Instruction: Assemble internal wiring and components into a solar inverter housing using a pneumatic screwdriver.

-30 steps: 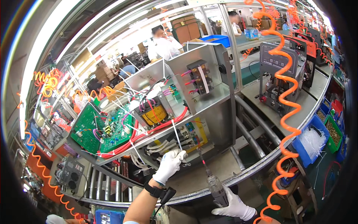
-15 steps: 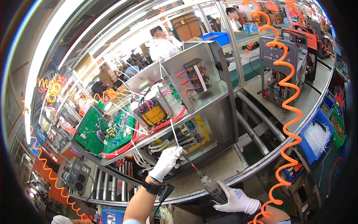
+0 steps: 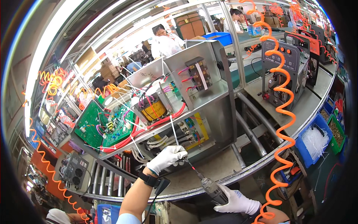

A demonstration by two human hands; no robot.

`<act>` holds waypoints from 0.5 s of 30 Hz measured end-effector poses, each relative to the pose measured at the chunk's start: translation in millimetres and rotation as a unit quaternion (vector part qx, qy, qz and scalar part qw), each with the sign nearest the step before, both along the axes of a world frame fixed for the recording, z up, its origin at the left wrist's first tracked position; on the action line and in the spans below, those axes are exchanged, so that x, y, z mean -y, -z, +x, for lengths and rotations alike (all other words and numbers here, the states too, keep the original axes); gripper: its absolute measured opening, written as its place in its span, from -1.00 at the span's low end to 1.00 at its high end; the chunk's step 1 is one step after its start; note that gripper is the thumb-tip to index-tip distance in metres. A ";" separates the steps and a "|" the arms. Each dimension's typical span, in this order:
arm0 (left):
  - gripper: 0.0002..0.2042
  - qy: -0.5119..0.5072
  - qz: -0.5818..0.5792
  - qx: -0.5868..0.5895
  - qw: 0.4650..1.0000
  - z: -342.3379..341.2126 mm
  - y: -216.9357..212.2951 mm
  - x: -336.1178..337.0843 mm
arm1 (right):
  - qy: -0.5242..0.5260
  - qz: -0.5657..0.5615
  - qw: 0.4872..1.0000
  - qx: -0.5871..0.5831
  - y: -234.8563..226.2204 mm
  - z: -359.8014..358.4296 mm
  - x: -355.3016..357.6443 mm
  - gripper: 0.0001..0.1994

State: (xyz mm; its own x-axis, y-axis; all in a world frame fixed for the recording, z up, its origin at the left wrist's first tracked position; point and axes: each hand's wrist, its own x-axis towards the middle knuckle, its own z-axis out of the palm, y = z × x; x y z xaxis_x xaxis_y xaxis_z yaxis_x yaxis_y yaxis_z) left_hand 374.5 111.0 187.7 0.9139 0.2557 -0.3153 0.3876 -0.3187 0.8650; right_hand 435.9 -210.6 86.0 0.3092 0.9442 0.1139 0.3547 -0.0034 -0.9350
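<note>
My left hand [image 3: 166, 159], in a white glove with a dark strap on the wrist, has its fingers pinched together at the tip of a long driver bit. What lies between those fingertips is too small to make out. My right hand [image 3: 238, 201], also gloved, is wrapped round the grey body of a power screwdriver [image 3: 214, 191], whose bit slants up to the left. Just beyond both hands stands an open metal equipment chassis [image 3: 220, 123]. It carries a green circuit board [image 3: 89, 128], a yellow-wrapped transformer [image 3: 153, 110], red cables [image 3: 149, 131] and white cable ties.
The chassis rests on a curved roller conveyor [image 3: 251, 128]. An orange coiled hose [image 3: 285, 112] hangs at the right, before another grey machine [image 3: 279, 71]. Blue bins [image 3: 315, 140] with white ties and a green bin [image 3: 337, 130] of small parts stand far right. Other people are across the line.
The view has shifted slightly. My left hand remains pinched at the bit's tip and my right hand keeps its hold on the power screwdriver.
</note>
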 end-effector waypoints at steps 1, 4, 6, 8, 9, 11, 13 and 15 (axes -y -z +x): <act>-0.79 -0.001 -0.013 0.001 1.000 0.8 0.3 0.3 | -0.033 -0.026 0.989 -0.140 0.0 -1.2 1.2 -0.16; -0.78 -0.002 -0.012 0.012 1.000 2.7 -1.1 -2.1 | -0.083 -0.051 0.859 -0.502 0.4 -11.8 0.9 -0.41; -0.75 -0.003 -0.046 0.032 0.998 2.4 -2.1 -4.2 | -0.080 -0.038 0.851 -0.517 0.5 -19.7 -3.2 -0.42; -0.75 -0.001 -0.069 0.043 0.997 1.4 -2.9 -6.1 | -0.051 -0.031 0.910 -0.411 0.3 -26.4 -8.7 -0.41; -0.75 0.005 -0.078 0.045 0.996 1.0 -3.1 -6.9 | -0.010 0.002 0.947 -0.320 0.1 -29.7 -11.3 -0.41; -0.76 0.012 -0.071 0.035 0.997 0.6 -2.8 -7.6 | 0.075 0.065 0.987 -0.128 0.4 -31.9 -12.4 -0.42; -0.76 0.016 -0.041 0.021 0.999 0.5 -2.1 -8.1 | 0.018 0.002 0.961 -0.276 2.8 -30.4 -11.5 -0.30; -0.77 0.013 -0.054 0.035 0.998 0.1 -2.4 -8.4 | -0.044 -0.068 0.904 -0.420 6.6 -29.0 -9.1 -0.19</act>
State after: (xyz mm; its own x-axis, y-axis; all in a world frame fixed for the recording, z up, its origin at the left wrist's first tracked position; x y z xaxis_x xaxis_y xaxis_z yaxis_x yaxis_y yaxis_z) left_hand 374.6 119.4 190.1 0.9408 0.1993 -0.2743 0.3171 -0.2311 0.9198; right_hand 406.9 -201.5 79.4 0.1558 0.9565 -0.2465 -0.4764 -0.1458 -0.8670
